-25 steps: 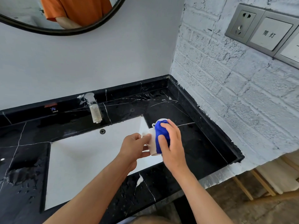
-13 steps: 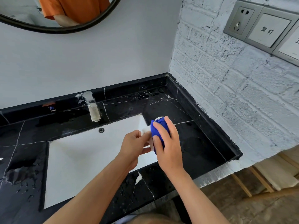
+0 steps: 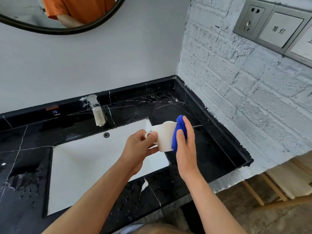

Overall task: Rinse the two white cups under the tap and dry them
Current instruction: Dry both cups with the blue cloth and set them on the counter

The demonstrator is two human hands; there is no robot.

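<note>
The white cup (image 3: 164, 138) hung over the right end of the sink (image 3: 81, 166) — the left hand (image 3: 140, 147) pinched its handle, and the right hand (image 3: 184, 146) pressed a blue cloth (image 3: 179, 132) against its side, fingers curled around it. Tap (image 3: 97, 110) stood behind.

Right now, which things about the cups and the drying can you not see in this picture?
- Second white cup: not in the head view at all.
- Far side of the white cup: covered by the blue cloth and the right hand.
- Cup's inside: not visible from here.
- Cup handle: mostly hidden by the left hand.
- Tap spout opening: faces down; no stream shows.
</note>
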